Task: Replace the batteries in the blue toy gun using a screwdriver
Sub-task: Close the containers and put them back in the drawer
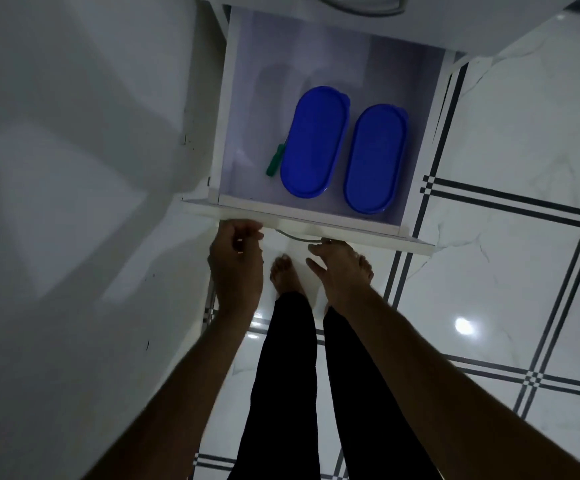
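A white drawer (316,221) stands pulled out below me. Inside it, a screwdriver (275,160) with a green handle lies against the left side of a blue oval lidded box (313,143). A second blue oval box (375,159) lies to the right of the first. My left hand (235,263) hovers just under the drawer's front at its left end, fingers loosely curled and holding nothing. My right hand (339,268) is in front of the drawer, its straight fingertips at the curved metal handle (295,237). No toy gun or batteries are in view.
A white cabinet side (91,168) fills the left. Another drawer front with a handle (361,8) sits above the open one. The white tiled floor (506,271) with dark stripes spreads to the right. My bare feet and dark trouser legs (288,375) are below the drawer.
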A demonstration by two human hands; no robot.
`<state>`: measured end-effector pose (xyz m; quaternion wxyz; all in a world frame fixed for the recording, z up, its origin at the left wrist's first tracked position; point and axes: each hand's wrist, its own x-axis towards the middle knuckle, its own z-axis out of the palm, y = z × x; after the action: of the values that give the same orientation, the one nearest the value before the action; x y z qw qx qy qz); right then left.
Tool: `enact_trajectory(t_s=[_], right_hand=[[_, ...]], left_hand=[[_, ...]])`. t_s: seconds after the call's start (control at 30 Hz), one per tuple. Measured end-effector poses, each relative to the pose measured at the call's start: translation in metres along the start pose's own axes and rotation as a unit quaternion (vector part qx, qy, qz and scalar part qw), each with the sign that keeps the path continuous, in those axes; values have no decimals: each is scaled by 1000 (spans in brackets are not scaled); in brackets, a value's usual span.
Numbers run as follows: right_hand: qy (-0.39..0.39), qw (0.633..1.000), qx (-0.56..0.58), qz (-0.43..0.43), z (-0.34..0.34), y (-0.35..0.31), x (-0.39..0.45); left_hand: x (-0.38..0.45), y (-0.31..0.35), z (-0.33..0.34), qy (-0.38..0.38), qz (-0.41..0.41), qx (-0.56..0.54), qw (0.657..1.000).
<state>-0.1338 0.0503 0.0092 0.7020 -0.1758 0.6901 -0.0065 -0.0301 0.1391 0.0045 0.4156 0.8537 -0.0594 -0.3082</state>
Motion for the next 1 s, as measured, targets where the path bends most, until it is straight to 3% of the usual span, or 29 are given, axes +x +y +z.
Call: enact_trajectory(t_s=[0.07,0.17,0.3,0.43,0.67,0.83,1.0], right_hand=[[-16,998,58,-10,2,0,18],[-27,997,68,-30,2,-17,40],[-46,995,62,-64,5,-44,58],[-59,993,27,-100,7,-77,73],[-75,988,40,-127,18,-126,74],[-84,986,62,-133,23,-147,85],[-82,982,61,-160,22,-161,87]], left_hand=[[0,-10,10,6,-142,-69,987],[19,-4,31,-31,-304,-190,933],[69,17,66,-116,-300,-214,922],[110,48,86,-114,-315,-223,916],[134,83,99,-138,-234,-254,928],[154,106,105,-153,-202,-206,945],[170,121,108,-147,-218,-305,915]])
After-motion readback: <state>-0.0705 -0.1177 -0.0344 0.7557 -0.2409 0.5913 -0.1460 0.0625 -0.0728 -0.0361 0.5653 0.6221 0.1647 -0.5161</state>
